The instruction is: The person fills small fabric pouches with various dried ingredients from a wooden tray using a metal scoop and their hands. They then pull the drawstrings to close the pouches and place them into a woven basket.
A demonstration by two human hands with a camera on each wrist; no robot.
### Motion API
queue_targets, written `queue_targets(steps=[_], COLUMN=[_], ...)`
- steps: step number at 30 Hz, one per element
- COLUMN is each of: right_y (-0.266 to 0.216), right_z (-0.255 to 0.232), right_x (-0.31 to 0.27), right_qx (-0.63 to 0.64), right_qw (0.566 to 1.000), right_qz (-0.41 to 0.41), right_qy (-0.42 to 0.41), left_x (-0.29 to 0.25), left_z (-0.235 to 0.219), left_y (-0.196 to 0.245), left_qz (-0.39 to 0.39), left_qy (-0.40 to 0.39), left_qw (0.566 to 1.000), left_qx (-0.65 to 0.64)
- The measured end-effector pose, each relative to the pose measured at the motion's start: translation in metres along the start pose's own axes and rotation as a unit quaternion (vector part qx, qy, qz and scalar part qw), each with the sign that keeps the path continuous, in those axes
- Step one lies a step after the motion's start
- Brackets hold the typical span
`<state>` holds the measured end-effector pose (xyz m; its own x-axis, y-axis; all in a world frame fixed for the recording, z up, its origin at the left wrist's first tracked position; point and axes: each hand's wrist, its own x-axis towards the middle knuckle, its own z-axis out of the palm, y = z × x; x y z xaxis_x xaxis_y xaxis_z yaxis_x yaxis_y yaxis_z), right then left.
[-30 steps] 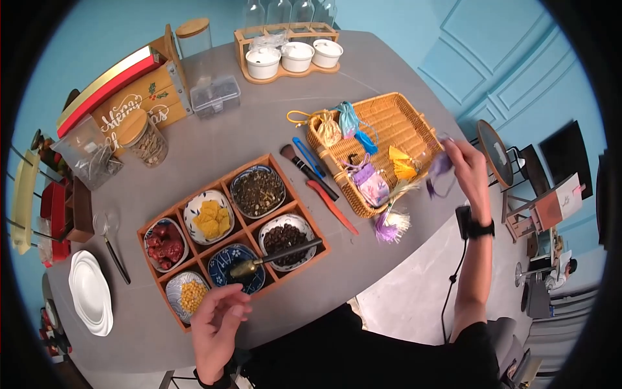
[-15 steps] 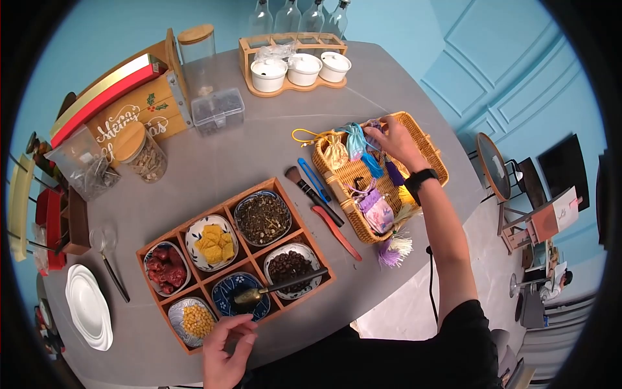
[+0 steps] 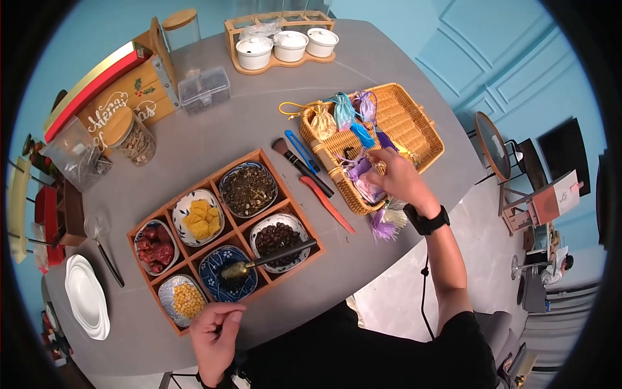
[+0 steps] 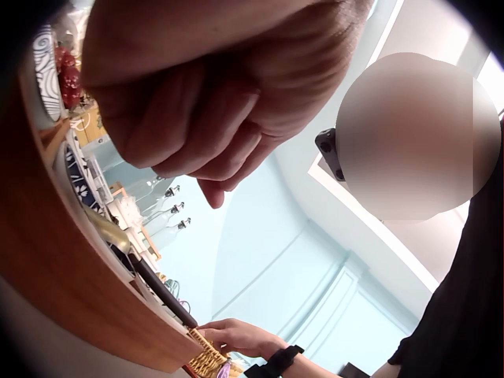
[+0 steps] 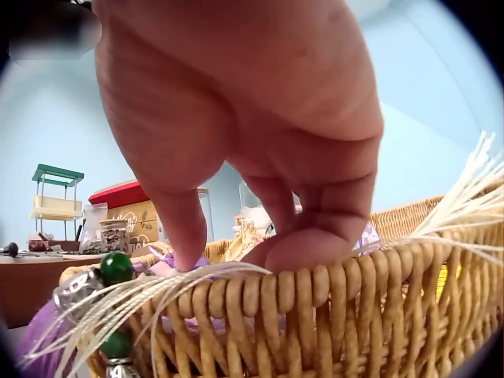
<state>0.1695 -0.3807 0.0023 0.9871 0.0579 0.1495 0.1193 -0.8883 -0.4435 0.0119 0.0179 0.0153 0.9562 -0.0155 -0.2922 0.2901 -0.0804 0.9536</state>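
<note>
My right hand point(image 3: 403, 180) reaches into the wicker basket point(image 3: 403, 115), thumb and fingers curled around a purple-and-pink drawstring pouch point(image 3: 360, 174) near its front. In the right wrist view the basket wall point(image 5: 315, 315) hides much of that pouch. A gold pouch point(image 3: 322, 124), a light-blue pouch point(image 3: 343, 113) and a lavender pouch point(image 3: 366, 107) lie along the basket's left and far side. My left hand point(image 3: 217, 337) hovers with loosely curled fingers, holding nothing, by the front edge of a divided wooden box point(image 3: 293, 194).
Bowls of dried ingredients fill the box; a dark-handled scoop point(image 3: 236, 269) leans across two of them. Between box and basket lie a brush point(image 3: 295, 159), a blue cutter point(image 3: 301, 150) and red tweezers point(image 3: 327, 204). White lidded pots point(image 3: 290, 47) stand behind.
My right hand carried the lavender pouch into the basket, left it beside the light-blue one, and moved back toward me to the purple-and-pink pouch. My left hand stayed near the box.
</note>
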Motion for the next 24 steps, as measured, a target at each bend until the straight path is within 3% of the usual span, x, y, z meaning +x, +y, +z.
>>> queue_targets(steps=[2, 4, 5, 10, 18, 22, 24], right_y=[0.007, 0.004, 0.005, 0.004, 0.013, 0.005, 0.001], right_z=[0.0, -0.001, 0.0, 0.005, 0.004, -0.029, -0.042], right_x=[0.002, 0.001, 0.001, -0.001, -0.005, -0.012, -0.017], right_qx=[-0.023, -0.001, -0.001, 0.023, 0.067, 0.173, 0.302], right_qw=[0.999, 0.986, 0.987, 0.989, 0.988, 0.975, 0.94], right_qz=[0.024, 0.12, 0.117, 0.138, 0.128, 0.141, 0.15], right_qy=[-0.043, -0.113, -0.113, -0.042, -0.054, -0.008, 0.048], left_x=[-0.003, -0.007, -0.007, -0.01, -0.012, -0.013, -0.011], left_z=[0.001, 0.003, 0.003, 0.009, 0.008, 0.009, 0.01], left_y=[0.001, 0.0, -0.001, -0.004, -0.008, -0.008, -0.011], left_qz=[-0.006, -0.033, -0.033, -0.049, -0.026, -0.035, -0.031], left_qy=[0.0, -0.004, -0.001, -0.037, -0.043, -0.041, -0.054], left_qw=[1.0, 0.999, 0.999, 0.998, 0.998, 0.998, 0.997], left_qx=[0.0, -0.012, -0.013, 0.024, 0.03, 0.04, 0.05])
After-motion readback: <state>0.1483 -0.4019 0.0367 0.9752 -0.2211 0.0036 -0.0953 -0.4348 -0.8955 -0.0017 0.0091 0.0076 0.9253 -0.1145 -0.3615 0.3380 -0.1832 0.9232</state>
